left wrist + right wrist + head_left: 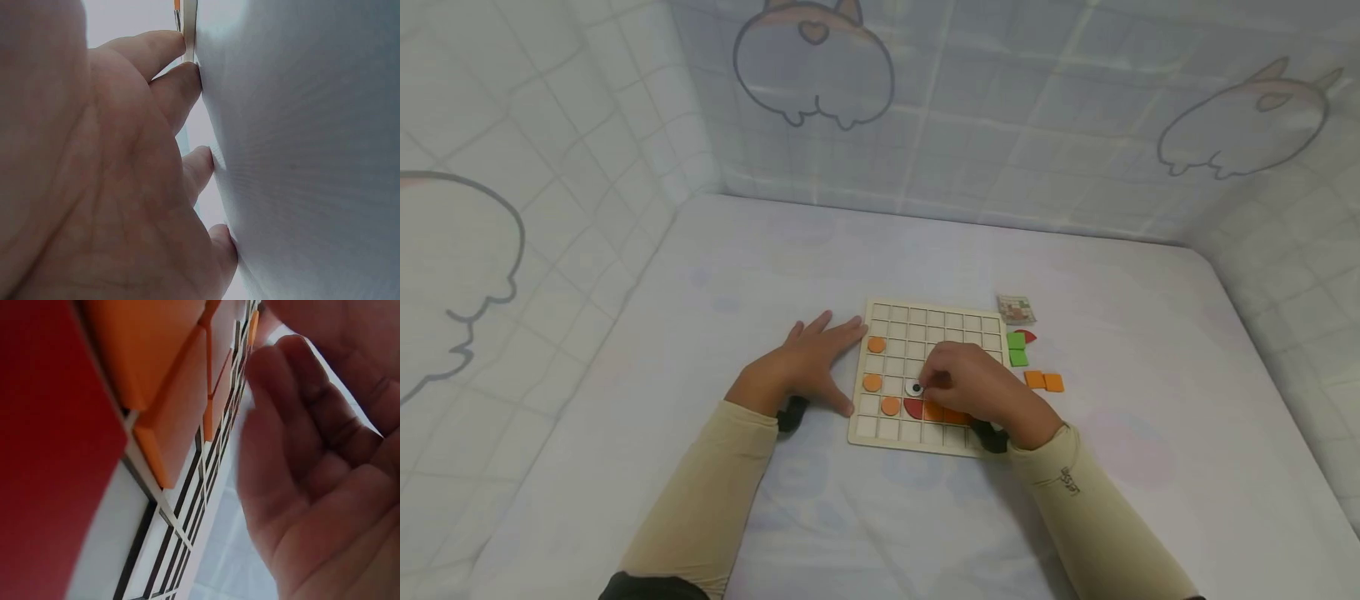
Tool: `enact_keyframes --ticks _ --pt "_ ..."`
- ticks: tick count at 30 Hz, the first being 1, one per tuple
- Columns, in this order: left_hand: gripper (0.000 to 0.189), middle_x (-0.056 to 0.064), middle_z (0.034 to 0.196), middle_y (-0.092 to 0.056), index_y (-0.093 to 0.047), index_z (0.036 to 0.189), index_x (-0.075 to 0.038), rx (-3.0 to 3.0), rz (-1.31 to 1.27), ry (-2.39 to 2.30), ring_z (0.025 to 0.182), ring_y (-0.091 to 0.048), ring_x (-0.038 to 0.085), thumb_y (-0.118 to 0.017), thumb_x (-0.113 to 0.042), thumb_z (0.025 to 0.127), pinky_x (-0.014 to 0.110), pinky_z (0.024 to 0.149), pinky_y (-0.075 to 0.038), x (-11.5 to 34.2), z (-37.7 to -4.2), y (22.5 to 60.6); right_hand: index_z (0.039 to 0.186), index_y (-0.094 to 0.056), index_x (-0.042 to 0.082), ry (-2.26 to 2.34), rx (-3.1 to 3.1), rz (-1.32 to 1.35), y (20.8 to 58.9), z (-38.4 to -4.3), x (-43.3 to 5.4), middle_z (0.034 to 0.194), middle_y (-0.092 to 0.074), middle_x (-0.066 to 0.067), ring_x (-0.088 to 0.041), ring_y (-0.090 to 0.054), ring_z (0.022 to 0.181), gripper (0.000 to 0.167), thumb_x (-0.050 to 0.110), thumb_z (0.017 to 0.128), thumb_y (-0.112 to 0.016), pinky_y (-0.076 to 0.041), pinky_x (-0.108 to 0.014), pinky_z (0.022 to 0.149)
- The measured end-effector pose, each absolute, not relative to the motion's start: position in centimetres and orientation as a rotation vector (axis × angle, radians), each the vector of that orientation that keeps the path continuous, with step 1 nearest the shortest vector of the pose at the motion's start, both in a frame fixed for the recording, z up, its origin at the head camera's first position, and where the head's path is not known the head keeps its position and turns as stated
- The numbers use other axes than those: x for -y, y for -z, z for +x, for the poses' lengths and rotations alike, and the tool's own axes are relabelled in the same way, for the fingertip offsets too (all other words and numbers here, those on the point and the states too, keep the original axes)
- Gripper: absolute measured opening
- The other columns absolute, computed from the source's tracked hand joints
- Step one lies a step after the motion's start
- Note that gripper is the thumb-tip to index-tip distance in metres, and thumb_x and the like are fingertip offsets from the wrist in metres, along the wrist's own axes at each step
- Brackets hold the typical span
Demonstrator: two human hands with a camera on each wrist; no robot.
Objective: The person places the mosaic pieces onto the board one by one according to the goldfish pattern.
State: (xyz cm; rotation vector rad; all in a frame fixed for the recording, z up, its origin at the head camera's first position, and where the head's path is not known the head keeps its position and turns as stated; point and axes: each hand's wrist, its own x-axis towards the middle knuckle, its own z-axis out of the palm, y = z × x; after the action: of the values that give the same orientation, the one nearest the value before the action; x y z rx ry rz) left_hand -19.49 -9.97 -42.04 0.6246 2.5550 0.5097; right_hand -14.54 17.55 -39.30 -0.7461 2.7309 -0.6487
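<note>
Between the desk's (pixel 1120 300) left and right edges, around its middle, we see a pale board (pixel 917 329) marked off in square cells, lying on the desk's whitish covering (pixel 820 533). That covering shows faint pink and bluish patches, with soft creases toward our side. Along the desk's far edge rises a back wall (pixel 1037 158) of pale, gridded sheeting with two outlined animal drawings (pixel 814 67), one nearer the far left corner, the other nearer the far right. Similar sheeting stands beyond the left edge and the right.

Our left hand (pixel 801 362) is spread wide and grips nothing, its fingertips at the board's left edge. Our right hand (pixel 973 379) reaches over the board, fingers curled, the tips right at a white disc (pixel 912 387) with a black dot; we cannot tell whether they pinch it. That disc is left of the board's middle. Just on our side of it sit a red piece (pixel 913 408) and orange pieces (pixel 933 411), partly hidden by that hand, and three orange discs (pixel 872 382) lie toward the board's left edge. Past its right edge, toward the desk's right edge, we find green squares (pixel 1017 341), orange squares (pixel 1053 383) and a small patterned card (pixel 1016 309).
</note>
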Motion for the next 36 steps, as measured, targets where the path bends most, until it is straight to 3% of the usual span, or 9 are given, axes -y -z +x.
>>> enact_keyframes --ticks 12,17,24,29,33,36 --pt "0.128 -0.01 0.171 -0.012 -0.02 0.163 -0.031 -2.549 0.619 -0.505 0.16 0.007 0.03 -0.095 -0.049 0.061 0.062 0.125 0.006 9.7 -19.5 41.7 0.11 -0.08 0.02 0.496 -2.735 -0.79 39.5 -14.6 -16.2 0.105 -0.069 0.008 -0.009 -0.06 0.095 0.027 0.007 0.091 -0.066 -0.055 -0.029 0.089" --pt "0.127 -0.009 0.172 -0.012 -0.02 0.164 -0.03 -2.543 0.626 -0.495 0.16 0.007 0.031 -0.095 -0.049 0.062 0.063 0.125 0.006 9.7 -19.5 41.7 0.105 -0.08 0.02 0.419 -2.768 -0.742 39.5 -14.5 -15.4 0.099 -0.07 0.007 -0.01 -0.059 0.09 0.023 0.008 0.09 -0.067 -0.055 -0.03 0.086" --pt "0.127 -0.008 0.172 -0.012 -0.02 0.164 -0.03 -2.548 0.63 -0.486 0.16 0.007 0.031 -0.095 -0.05 0.063 0.064 0.125 0.006 9.7 -19.6 41.8 0.114 -0.077 0.022 0.343 -2.777 -0.627 39.6 -14.4 -14.8 0.098 -0.066 0.008 -0.011 -0.055 0.087 0.025 0.015 0.092 -0.067 -0.052 -0.029 0.083" --pt "0.127 -0.009 0.171 -0.012 -0.02 0.164 -0.03 -2.544 0.622 -0.495 0.16 0.008 0.03 -0.095 -0.05 0.062 0.063 0.125 0.006 9.7 -19.5 41.8 0.094 -0.077 0.021 0.288 -2.839 -0.665 39.8 -14.3 -14.7 0.083 -0.057 0.008 -0.012 -0.051 0.076 0.008 0.022 0.092 -0.069 -0.046 -0.026 0.069" --pt "0.127 -0.009 0.171 -0.012 -0.02 0.164 -0.03 -2.544 0.615 -0.496 0.16 0.008 0.03 -0.095 -0.049 0.062 0.062 0.125 0.006 9.7 -19.4 41.8 0.077 -0.071 0.022 0.216 -2.885 -0.668 39.8 -14.4 -14.6 0.074 -0.052 0.006 -0.013 -0.048 0.07 0.019 0.033 0.093 -0.072 -0.042 -0.026 0.062" --pt "0.128 -0.01 0.171 -0.012 -0.02 0.163 -0.03 -2.542 0.605 -0.498 0.16 0.008 0.03 -0.095 -0.049 0.062 0.062 0.126 0.007 9.7 -19.5 42.0 0.078 -0.072 0.022 0.28 -2.874 -0.643 39.9 -14.4 -15.0 0.077 -0.054 0.006 -0.013 -0.049 0.072 0.023 0.039 0.094 -0.07 -0.043 -0.026 0.064"
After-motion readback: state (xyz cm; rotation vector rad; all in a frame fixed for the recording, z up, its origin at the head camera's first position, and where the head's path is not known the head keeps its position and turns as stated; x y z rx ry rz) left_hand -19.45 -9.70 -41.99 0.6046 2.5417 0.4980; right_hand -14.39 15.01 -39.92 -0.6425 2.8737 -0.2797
